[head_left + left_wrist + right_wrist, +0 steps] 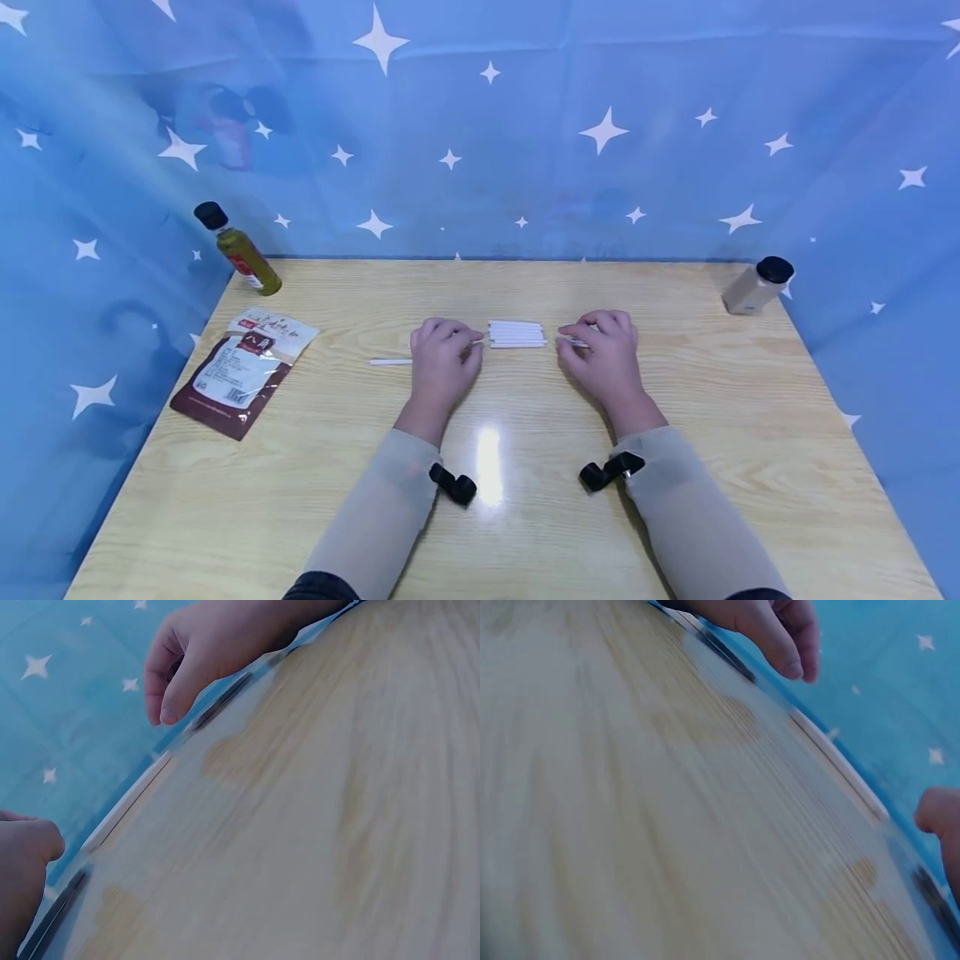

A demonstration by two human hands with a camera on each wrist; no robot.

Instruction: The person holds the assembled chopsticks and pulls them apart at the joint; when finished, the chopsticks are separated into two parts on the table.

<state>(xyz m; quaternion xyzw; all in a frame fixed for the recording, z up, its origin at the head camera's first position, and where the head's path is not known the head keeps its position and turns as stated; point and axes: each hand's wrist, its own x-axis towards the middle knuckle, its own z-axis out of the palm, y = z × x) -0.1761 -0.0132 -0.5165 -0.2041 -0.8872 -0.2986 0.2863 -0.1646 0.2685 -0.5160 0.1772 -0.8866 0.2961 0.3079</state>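
Note:
Several thin white sticks (517, 334) lie side by side in a flat row on the table, between the two hands. My left hand (445, 358) is at the row's left end, its fingers loosely bent and its fingertips just apart from the stick ends. Another white stick (390, 362) pokes out to the left from behind that hand. Facing it across the row, my right hand (606, 358) has bent fingers near the right end. A short piece of white stick (576, 342) shows between its thumb and forefinger; the left wrist view shows no stick gripped there.
A brown and white food pouch (243, 371) lies at the left. Behind it stands a bottle of yellow-green oil (247, 260) with a black cap. A black-lidded jar (757, 286) is at the back right. A blue star-patterned curtain (480, 183) surrounds the wooden table (525, 550).

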